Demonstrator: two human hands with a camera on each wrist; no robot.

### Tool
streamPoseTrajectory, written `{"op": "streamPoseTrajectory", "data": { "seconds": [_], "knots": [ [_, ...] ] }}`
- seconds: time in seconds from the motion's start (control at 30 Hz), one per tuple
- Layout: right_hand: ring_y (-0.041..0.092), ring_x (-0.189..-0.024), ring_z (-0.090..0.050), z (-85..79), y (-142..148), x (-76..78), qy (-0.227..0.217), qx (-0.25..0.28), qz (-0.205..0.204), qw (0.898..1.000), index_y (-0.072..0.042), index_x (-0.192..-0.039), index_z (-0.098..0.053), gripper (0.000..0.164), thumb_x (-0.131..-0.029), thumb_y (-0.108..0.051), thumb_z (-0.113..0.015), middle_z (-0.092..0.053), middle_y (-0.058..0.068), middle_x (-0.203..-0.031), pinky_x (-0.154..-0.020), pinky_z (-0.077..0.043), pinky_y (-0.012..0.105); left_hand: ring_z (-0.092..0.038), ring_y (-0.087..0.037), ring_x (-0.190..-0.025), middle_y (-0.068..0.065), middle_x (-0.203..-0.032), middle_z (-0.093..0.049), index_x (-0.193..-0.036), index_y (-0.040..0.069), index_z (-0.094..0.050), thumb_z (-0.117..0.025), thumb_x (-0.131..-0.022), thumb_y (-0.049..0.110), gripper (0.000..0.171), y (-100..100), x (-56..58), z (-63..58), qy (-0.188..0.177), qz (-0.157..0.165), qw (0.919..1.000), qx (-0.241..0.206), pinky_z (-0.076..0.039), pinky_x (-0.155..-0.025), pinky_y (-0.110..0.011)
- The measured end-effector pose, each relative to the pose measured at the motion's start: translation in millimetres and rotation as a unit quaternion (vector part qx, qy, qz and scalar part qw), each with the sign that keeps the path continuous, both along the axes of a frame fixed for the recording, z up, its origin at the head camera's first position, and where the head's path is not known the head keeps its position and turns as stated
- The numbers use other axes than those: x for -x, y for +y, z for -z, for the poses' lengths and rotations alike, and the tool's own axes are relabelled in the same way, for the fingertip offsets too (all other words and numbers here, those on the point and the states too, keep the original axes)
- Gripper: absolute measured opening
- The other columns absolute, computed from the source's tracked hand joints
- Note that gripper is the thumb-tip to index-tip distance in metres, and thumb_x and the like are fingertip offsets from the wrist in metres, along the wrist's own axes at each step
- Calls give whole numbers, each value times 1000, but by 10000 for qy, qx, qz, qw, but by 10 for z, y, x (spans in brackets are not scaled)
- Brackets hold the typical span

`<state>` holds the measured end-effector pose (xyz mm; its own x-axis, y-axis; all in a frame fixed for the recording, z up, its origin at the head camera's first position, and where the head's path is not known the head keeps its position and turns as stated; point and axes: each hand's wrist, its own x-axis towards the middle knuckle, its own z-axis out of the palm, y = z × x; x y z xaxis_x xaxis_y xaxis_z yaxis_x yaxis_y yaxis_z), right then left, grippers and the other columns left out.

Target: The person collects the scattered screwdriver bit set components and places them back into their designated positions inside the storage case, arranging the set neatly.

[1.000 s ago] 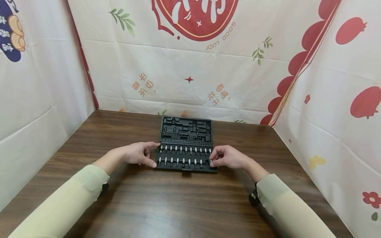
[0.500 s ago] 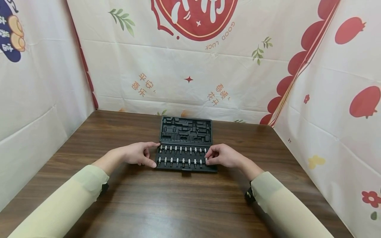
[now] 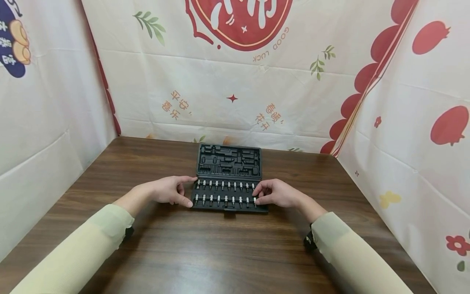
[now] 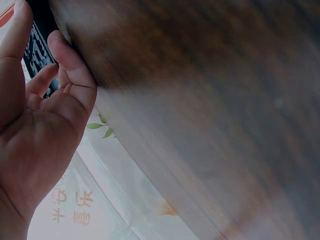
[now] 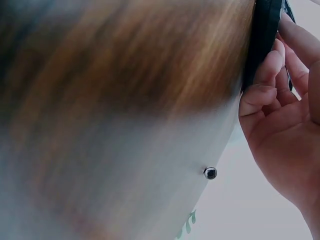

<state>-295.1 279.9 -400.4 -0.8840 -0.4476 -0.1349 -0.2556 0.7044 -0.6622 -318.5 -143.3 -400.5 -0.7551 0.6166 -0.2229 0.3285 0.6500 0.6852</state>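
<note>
An open black case (image 3: 224,209) lies on the table, with two rows of silver bit sockets in its lower half. My left hand (image 3: 169,190) spans the case's left side, index finger at the hinge end and thumb on the front corner. At the right end of the front row is a bit socket (image 3: 255,201). The thumb and index finger of my right hand (image 3: 280,193) close around its top; the exact contact is too small to tell. That hand hides part of the case's right edge. In the right wrist view its fingers (image 5: 267,65) are bent beside the case.
The case lid (image 3: 230,160), with moulded recesses, stands open at the back. One loose socket (image 5: 210,173) is on the table in the right wrist view. Printed cloth walls (image 3: 205,77) border the wooden table (image 3: 205,249) at the back and both sides.
My right hand has moved left from the case's right edge with a bit socket, which now sits at the end of the front row. My left hand has stayed put.
</note>
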Motion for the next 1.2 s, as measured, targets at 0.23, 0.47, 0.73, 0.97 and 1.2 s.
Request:
{"op": "streamPoseTrajectory", "data": {
  "seconds": [0.23,0.47,0.73,0.97,1.2],
  "knots": [
    [17,-82,-55,15,4,11,-51,9,-24,10000,-11,-128,-75,33,-99,-24,-85,-66,1,-95,-72,-45,30,-58,-17,-72,-6,-87,-62,-173,12,-35,-89,-95,34,98,15,-9,-4,-43,-31,10000,26,-52,-69,-33],
    [17,-80,-55,30,3,13,-152,-90,-10,9998,-12,-133,-75,37,-100,-26,-84,-67,1,-94,-72,-45,32,-58,-16,-71,-6,-86,-63,-173,11,-36,-90,-94,34,99,21,-21,-8,46,-23,10000,56,-52,-68,-33],
    [17,-78,-53,16,-23,26,-281,-105,27,9995,-11,-131,-74,35,-100,-24,-83,-65,2,-94,-72,-45,33,-58,-16,-70,-6,-86,-63,-173,12,-36,-90,-94,35,98,12,-29,3,53,-20,10000,71,-51,-68,-33],
    [17,-76,-52,-8,-41,33,-336,-157,64,9993,-11,-130,-73,33,-100,-22,-83,-64,1,-92,-72,-45,33,-58,-17,-71,-7,-87,-63,-173,12,-35,-89,-95,35,98,4,-26,3,27,-2,10000,45,-52,-68,-34],
    [16,-76,-52,-24,-35,42,-282,-169,3,9995,-10,-130,-73,32,-101,-21,-82,-63,1,-90,-73,-45,32,-59,-17,-71,-7,-86,-64,-173,10,-34,-89,-95,34,99,9,-18,-9,30,28,10000,3,-53,-69,-34]
  ]
}}
